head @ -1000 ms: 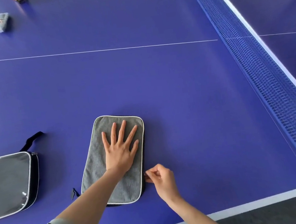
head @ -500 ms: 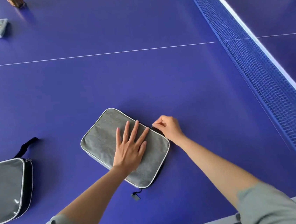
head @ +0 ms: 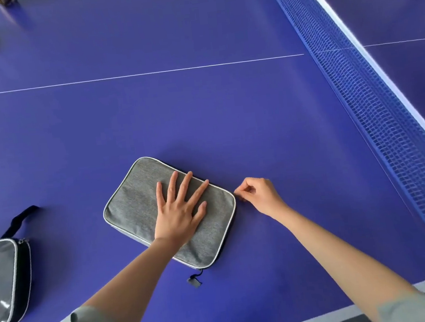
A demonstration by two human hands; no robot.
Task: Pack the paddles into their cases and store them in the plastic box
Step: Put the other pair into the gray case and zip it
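The grey case (head: 143, 207) lies flat on the tabletop (head: 201, 114); the left hand (head: 180, 211) presses it with spread fingers, likely steadying it; the right hand (head: 258, 195) pinches at its corner, probably the zip pull.

One head-worn wide-angle view only, looking forward and steeply down from above the near edge of the purple bench (head: 200, 109). Close enough for both forearms to enter from the bottom corners. Net (head: 373, 107) running diagonally along the right side; grey case (head: 137, 202) near centre, a second case (head: 1, 280) cut by the left edge.
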